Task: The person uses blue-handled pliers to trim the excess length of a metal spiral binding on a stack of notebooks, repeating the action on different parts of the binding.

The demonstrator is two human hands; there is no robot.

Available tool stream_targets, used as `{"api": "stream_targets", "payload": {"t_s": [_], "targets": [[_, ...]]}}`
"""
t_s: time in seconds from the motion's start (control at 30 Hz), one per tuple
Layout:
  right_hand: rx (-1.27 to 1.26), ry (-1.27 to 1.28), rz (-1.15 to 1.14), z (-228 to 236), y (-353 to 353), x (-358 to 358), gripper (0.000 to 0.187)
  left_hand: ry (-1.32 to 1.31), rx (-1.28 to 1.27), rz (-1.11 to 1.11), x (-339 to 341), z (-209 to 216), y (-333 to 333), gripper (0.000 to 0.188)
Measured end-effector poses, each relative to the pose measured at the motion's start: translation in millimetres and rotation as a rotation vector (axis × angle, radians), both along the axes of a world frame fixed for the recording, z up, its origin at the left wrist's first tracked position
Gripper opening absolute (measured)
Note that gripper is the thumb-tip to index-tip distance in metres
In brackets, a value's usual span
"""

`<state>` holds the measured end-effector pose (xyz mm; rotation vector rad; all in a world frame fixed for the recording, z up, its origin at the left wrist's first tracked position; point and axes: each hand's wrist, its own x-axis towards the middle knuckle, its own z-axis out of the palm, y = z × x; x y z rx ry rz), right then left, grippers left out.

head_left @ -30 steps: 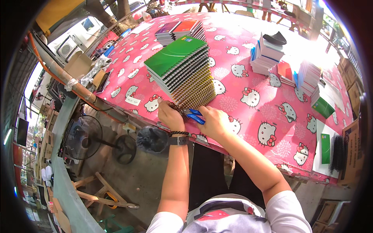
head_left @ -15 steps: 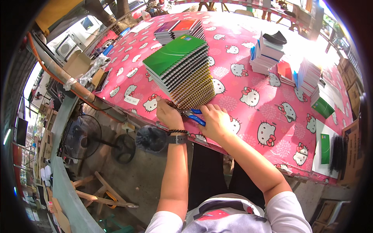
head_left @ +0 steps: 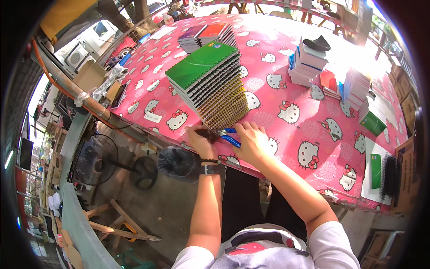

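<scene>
A tall stack of spiral notebooks [head_left: 201,67] with a green top cover stands near the table's front edge, its coil bindings toward me. Blue-handled pliers [head_left: 231,140] are in my right hand [head_left: 251,140], with their jaws at the foot of the stack. My left hand [head_left: 200,140] is closed right beside the jaws, at a dark brown bit [head_left: 209,135] too small to make out. Its fingertips are partly hidden.
The table has a pink patterned cover [head_left: 268,119]. Behind the stack are purple and red notebooks [head_left: 212,30]. More book piles [head_left: 309,62] stand at the right, near black coils [head_left: 389,177] and a cardboard box [head_left: 405,175]. A standing fan [head_left: 96,159] is below left.
My left hand has dropped slightly and shifted right, closer to the pliers. More of the dark brown bit shows beside it. The right hand keeps its grip on the pliers.
</scene>
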<state>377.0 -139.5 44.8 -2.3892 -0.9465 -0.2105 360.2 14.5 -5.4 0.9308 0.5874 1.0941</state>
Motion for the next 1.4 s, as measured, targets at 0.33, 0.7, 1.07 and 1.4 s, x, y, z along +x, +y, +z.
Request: {"api": "stream_targets", "payload": {"t_s": [0.33, 0.7, 1.07, 1.4], "targets": [[0.007, 0.029, -0.011, -4.2, 4.9, -1.0, 0.039, 0.115, 0.461, 0.124, 2.3, 7.3, -24.2, 0.045], [-0.018, -0.078, -0.004, -4.6, -8.9, 2.8, 0.041, 0.085, 0.223, 0.081, 5.3, 10.9, -19.2, 0.047], [-0.039, 0.141, -0.001, -3.0, -11.4, 7.8, 0.031, 0.17, 0.269, 0.095, 11.3, 2.6, -12.5, 0.05], [0.157, -0.129, -0.175, -40.1, -101.9, 37.3, 0.045, -0.141, -0.094, 0.199, -45.8, 42.3, 92.5, 0.042]]}}
